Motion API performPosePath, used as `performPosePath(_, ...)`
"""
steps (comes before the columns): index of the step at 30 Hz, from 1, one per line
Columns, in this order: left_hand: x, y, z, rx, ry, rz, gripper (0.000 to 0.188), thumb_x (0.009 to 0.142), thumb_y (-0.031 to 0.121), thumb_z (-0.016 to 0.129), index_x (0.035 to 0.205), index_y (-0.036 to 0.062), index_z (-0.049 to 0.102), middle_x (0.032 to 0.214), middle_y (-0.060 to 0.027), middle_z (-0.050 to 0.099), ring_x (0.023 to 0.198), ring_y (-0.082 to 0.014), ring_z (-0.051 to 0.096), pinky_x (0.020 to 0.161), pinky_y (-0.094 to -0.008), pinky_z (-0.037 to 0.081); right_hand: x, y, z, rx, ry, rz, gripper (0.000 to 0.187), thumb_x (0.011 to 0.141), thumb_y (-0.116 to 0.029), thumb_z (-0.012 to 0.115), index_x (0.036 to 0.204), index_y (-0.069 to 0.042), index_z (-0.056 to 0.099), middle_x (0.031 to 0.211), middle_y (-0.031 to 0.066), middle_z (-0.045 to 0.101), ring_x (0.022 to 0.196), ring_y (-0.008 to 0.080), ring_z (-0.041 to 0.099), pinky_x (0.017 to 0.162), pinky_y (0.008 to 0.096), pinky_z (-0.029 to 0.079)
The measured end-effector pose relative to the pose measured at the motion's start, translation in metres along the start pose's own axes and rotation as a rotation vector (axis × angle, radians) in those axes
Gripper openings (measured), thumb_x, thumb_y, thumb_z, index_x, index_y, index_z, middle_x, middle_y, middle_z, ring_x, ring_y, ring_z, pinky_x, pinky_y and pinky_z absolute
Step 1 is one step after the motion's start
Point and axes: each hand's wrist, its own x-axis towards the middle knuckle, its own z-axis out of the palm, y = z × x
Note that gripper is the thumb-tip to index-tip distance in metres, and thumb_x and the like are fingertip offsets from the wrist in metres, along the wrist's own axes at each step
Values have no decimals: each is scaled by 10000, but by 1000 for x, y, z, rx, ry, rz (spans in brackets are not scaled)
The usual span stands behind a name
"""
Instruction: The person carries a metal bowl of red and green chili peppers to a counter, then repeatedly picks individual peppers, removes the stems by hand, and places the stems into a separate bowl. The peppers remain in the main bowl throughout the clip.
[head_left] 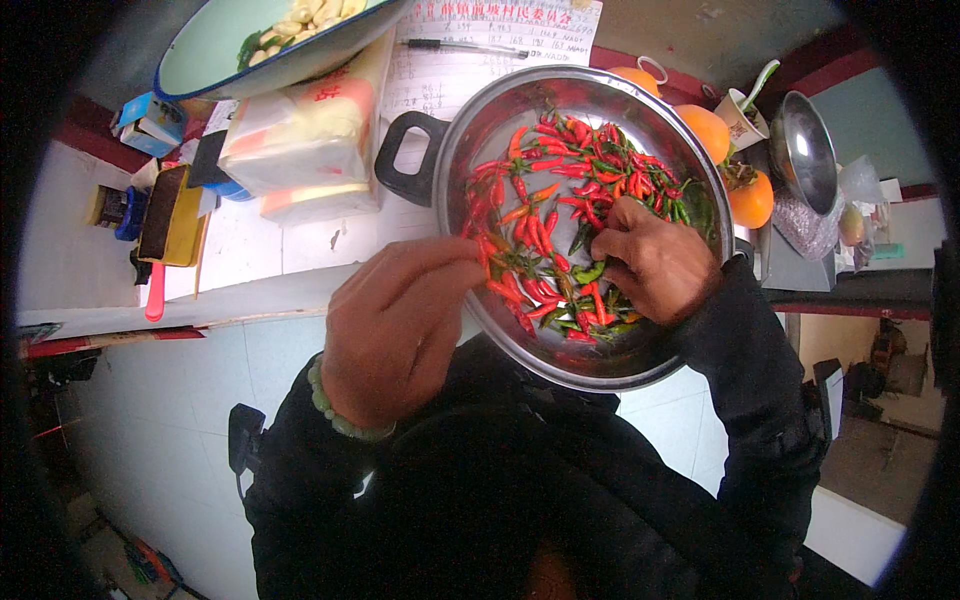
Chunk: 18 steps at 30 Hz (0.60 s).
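Note:
A wide steel pan with black handles holds many small chili peppers, mostly red with some green. My right hand reaches into its right side, fingers curled in a pinch among the peppers. By the thumb, a green chili pepper shows at the pinch. Over the pan's left rim comes my left hand, wearing a pale green bead bracelet. Its fingers are pressed together close to some red peppers, slightly blurred; what they hold, if anything, I cannot make out.
On the white table lie wrapped packages, a written sheet and a pen. An enamel basin holds pale cloves or kernels. Orange persimmons line the pan's right side, near a metal bowl and a cup.

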Motion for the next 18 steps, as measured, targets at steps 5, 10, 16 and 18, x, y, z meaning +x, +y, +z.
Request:
performPosePath(5,9,2,5,44,48,33,237,689,-43,564,919,-2,608,951,-158,616,817,-309,612,724,-372,503,2,3,-9,186,122,-109,269,698,3,654,962,-6,602,960,126,519,841,299,565,708,368,468)
performPosePath(10,33,18,17,45,4,37,255,711,-19,572,962,14,597,920,-150,612,848,-306,613,728,-394,500,-13,-10,-23,941,52,162,136,878,-45,564,975,48,583,744,32,600,608,57,547,568,204,463)
performPosePath(16,53,23,41,-592,-171,-250,188,794,-34,535,977,-10,571,824,-138,619,708,-208,638,637,-296,501,-22,-11,-23,1347,-6,61,161,911,-61,502,1029,26,568,762,32,604,642,67,554,619,203,457)
performPosePath(18,54,23,45,-728,-218,-324,149,814,-33,523,953,-13,576,816,-126,625,681,-151,630,623,-269,491,-23,-9,-22,1363,-15,33,182,930,-97,469,1027,13,577,782,33,610,636,66,546,621,192,439)
